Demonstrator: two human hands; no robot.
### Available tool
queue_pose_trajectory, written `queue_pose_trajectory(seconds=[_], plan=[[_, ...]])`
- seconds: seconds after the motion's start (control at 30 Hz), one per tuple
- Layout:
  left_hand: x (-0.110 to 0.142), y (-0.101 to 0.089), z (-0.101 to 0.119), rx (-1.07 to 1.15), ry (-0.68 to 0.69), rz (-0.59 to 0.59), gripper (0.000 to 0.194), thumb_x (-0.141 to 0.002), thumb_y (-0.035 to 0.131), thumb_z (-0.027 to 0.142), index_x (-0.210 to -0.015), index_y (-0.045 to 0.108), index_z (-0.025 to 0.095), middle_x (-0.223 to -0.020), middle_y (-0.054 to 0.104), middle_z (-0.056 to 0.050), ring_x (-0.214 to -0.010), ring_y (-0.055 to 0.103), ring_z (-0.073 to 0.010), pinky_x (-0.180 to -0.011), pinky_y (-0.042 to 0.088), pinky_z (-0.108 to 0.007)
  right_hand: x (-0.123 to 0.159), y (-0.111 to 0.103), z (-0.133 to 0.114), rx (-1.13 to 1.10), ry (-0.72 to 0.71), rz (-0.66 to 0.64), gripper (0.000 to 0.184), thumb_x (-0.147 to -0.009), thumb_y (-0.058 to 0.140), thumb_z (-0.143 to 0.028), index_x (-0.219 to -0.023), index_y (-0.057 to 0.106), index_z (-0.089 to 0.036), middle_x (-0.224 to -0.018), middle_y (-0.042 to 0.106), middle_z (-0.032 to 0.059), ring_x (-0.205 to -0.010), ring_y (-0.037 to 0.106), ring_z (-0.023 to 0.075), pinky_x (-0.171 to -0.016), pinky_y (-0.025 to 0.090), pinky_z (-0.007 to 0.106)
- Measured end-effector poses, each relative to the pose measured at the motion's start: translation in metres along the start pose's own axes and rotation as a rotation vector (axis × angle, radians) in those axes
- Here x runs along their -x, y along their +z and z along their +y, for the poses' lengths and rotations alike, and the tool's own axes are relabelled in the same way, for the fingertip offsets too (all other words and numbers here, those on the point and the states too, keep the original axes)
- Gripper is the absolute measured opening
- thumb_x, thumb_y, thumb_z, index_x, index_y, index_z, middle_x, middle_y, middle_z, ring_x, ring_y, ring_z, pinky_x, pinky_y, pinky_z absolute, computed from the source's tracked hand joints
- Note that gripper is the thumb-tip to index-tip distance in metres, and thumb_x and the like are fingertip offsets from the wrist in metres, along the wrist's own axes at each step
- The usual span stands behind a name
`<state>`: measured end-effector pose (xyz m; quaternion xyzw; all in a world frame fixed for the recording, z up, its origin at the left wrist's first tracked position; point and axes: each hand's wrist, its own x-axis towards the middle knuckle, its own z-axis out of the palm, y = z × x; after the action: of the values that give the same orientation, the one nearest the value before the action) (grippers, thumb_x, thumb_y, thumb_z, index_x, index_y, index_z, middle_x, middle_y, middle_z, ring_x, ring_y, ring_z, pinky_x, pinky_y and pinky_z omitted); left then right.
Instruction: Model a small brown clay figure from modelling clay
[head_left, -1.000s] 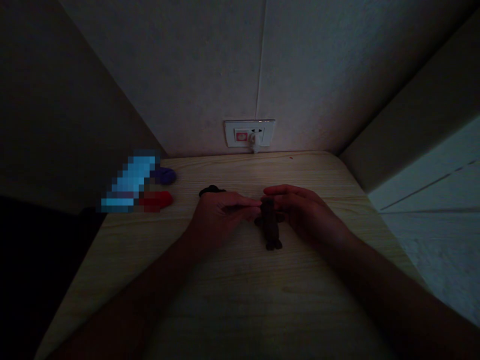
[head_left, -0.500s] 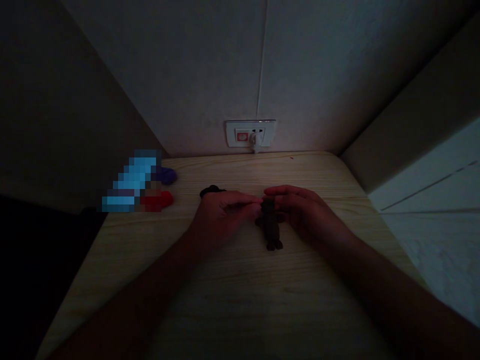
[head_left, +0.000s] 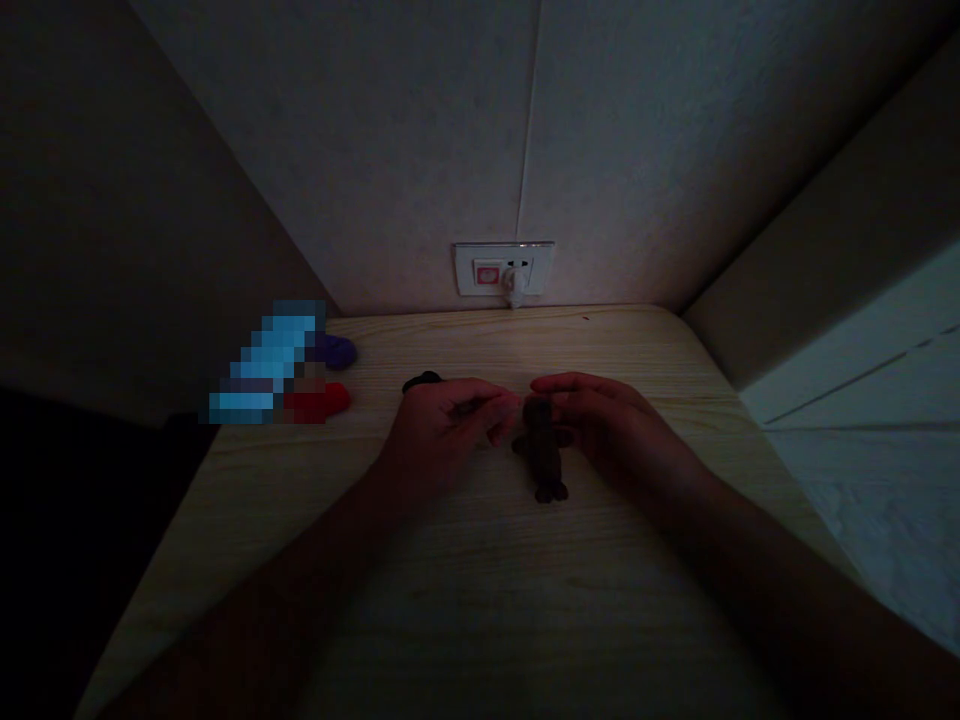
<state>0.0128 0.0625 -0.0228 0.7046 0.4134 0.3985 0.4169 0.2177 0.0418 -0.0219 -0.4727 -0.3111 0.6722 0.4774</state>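
The person seems to be working the upper end of the dark figure (head_left: 544,462), at five o'clock from centre, left hand (head_left: 439,420) at its ten, right hand (head_left: 615,425) at two, whether either clamps it impossible to tell; a light touch seems needed next.

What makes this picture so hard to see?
Head view: dim light overall, the dark brown figure losing its detail; left forearm sinking into shadow; bright blue patch at left broken into coarse blocks; a small glint along the wall socket's top edge.
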Motion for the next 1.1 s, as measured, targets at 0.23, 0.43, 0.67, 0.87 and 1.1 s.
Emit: queue_pose_trajectory(seconds=[0.23, 0.43, 0.67, 0.87, 1.1], plan=[[0.0004, -0.0014, -0.0009, 0.029, 0.012, -0.010, 0.012, -0.086, 0.078, 0.016, -0.091, 0.086, 0.024, -0.078, 0.084, -0.001, -0.070, 0.078, -0.0172, -0.066, 0.062, -0.025, -0.0001, -0.0002, 0.0001, -0.003, -0.007, 0.006, 0.021, -0.068, 0.081, -0.023, -0.088, 0.081, -0.019, -0.086, 0.080, 0.0062, -0.079, 0.071, 0.0220, -0.076, 0.051, 0.037], [-0.0004, 0.0004, -0.0010, 0.042, 0.022, 0.038, 0.016, -0.082, 0.081, 0.012, -0.090, 0.087, 0.025, -0.088, 0.086, -0.002, -0.078, 0.081, -0.0194, -0.072, 0.065, -0.027, -0.0003, 0.0000, 0.0004, -0.008, -0.013, 0.001, 0.021, -0.068, 0.081, -0.023, -0.088, 0.081, -0.019, -0.085, 0.080, 0.0060, -0.077, 0.072, 0.0222, -0.074, 0.052, 0.036], [-0.0009, 0.0006, 0.0025, 0.041, 0.007, 0.031, 0.016, -0.084, 0.078, 0.011, -0.093, 0.085, 0.023, -0.088, 0.086, -0.002, -0.078, 0.081, -0.0176, -0.074, 0.065, -0.026, 0.0000, -0.0010, 0.0005, -0.013, -0.006, -0.005, 0.022, -0.069, 0.082, -0.023, -0.090, 0.081, -0.019, -0.087, 0.080, 0.0065, -0.079, 0.072, 0.0221, -0.074, 0.052, 0.036], [-0.0013, 0.0003, 0.0029, 0.032, 0.035, 0.014, 0.013, -0.080, 0.083, 0.011, -0.087, 0.084, 0.022, -0.084, 0.085, -0.001, -0.076, 0.079, -0.0163, -0.072, 0.063, -0.024, -0.0021, -0.0015, 0.0011, -0.017, -0.011, 0.011, 0.022, -0.066, 0.082, -0.022, -0.088, 0.082, -0.018, -0.083, 0.079, 0.0058, -0.078, 0.070, 0.0207, -0.074, 0.051, 0.034], [-0.0007, 0.0007, 0.0027, 0.061, -0.033, 0.014, 0.008, -0.081, 0.081, 0.012, -0.082, 0.083, 0.020, -0.079, 0.084, -0.001, -0.072, 0.079, -0.0153, -0.070, 0.063, -0.023, -0.0023, -0.0018, 0.0020, -0.012, -0.010, 0.007, 0.025, -0.064, 0.083, -0.024, -0.088, 0.082, -0.018, -0.084, 0.080, 0.0055, -0.077, 0.070, 0.0204, -0.072, 0.051, 0.033]])
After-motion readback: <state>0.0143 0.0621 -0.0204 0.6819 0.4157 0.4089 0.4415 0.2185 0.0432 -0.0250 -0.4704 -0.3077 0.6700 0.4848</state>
